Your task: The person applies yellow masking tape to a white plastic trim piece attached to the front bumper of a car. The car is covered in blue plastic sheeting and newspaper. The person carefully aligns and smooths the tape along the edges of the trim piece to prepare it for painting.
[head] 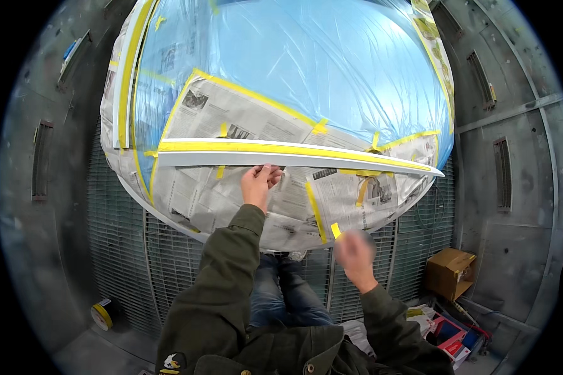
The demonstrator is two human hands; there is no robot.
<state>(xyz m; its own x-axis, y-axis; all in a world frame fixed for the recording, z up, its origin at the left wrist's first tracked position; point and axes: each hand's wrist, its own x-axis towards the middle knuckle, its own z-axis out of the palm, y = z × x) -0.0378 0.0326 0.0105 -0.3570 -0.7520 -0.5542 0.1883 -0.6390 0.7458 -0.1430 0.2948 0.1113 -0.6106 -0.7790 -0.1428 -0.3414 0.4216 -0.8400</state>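
Note:
My left hand (257, 185) is at the lower edge of a long white trim strip (192, 159), thumb and fingers curled. Whether it grips that edge, I cannot tell. Yellow masking tape (262, 149) runs along the strip, which tapers to a point on the right. Beneath it, newspaper masking (225, 201) covers a large rounded body, apparently a car. Lower right, my right hand (356, 253) is partly blurred, with a short piece of yellow tape (335, 229) sticking up from its fingers, by the newspaper's front edge.
Blue plastic film (281, 56) covers the rounded body farther back. A second taped white strip (124, 93) stands along its left side. Metal grating (117, 234) forms the floor. A tape roll (102, 316) lies lower left; a cardboard box (445, 272) and assorted items (450, 333) lie lower right.

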